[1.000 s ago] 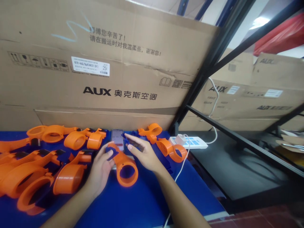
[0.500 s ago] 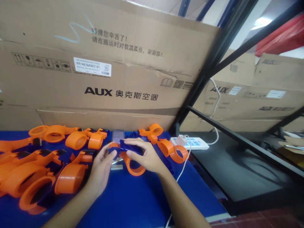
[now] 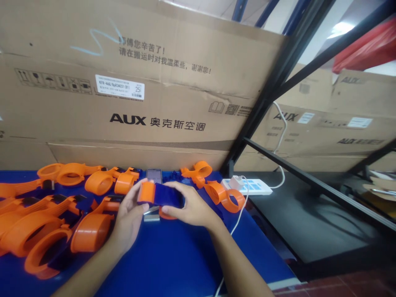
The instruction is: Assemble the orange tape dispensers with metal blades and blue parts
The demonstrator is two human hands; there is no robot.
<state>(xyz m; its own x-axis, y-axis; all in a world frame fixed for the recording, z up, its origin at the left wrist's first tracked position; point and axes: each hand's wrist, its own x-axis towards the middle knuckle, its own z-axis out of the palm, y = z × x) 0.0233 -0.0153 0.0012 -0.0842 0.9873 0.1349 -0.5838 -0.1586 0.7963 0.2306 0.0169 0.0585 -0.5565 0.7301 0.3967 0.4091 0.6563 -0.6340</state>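
Note:
Both my hands hold one orange plastic ring part (image 3: pixel 147 192) with a dark blue piece (image 3: pixel 167 195) on it, lifted just above the blue table (image 3: pixel 173 260). My left hand (image 3: pixel 128 218) grips its orange end with thumb and fingers. My right hand (image 3: pixel 190 206) is wrapped round the blue piece from the right. A phone (image 3: pixel 154 175) lies on the table right behind the part.
Several orange ring parts (image 3: pixel 89 231) lie piled on the left of the table, more (image 3: pixel 222 194) to the right of my hands. A white power strip (image 3: pixel 252 185) with a cable sits at the table's right edge. Big cardboard boxes (image 3: pixel 139 82) stand behind; black shelf bars (image 3: pixel 309 181) on the right.
My right hand came down onto the part and closed over its blue piece. The part turned from ring-opening-up to lying sideways between both hands and rose slightly.

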